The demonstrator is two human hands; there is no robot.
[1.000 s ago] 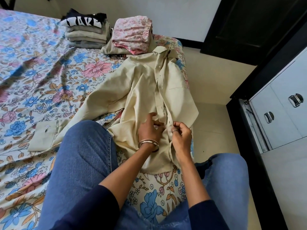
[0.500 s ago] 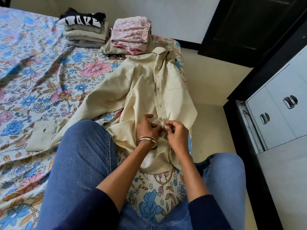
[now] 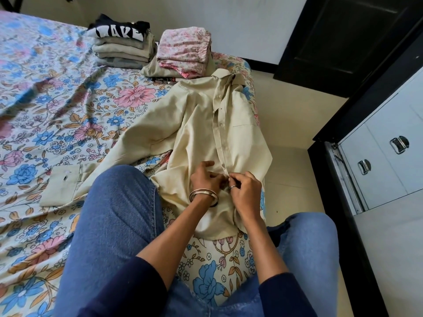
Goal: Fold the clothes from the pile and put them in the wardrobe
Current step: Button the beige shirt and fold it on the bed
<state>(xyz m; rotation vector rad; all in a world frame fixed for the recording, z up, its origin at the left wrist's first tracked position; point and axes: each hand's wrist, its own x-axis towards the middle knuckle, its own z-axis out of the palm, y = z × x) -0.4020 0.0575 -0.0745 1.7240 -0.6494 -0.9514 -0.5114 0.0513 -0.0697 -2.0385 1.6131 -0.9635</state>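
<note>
A cream button-up shirt lies front-up on the flowered bed, collar toward the far edge. One long sleeve stretches left, and its cuff lies beside my left knee. My left hand, with bangles on its wrist, and my right hand, wearing a ring, meet at the lower part of the button placket. Both pinch the placket fabric between their fingertips. The button itself is hidden by my fingers.
Two folded stacks sit at the far edge of the bed: dark and grey clothes and pink flowered ones. A grey cabinet with metal handles stands to the right across a strip of floor. My jeans-clad knees flank the shirt.
Both hands have closed together on the placket, the right one sliding left toward the left hand. The view has shifted slightly.
</note>
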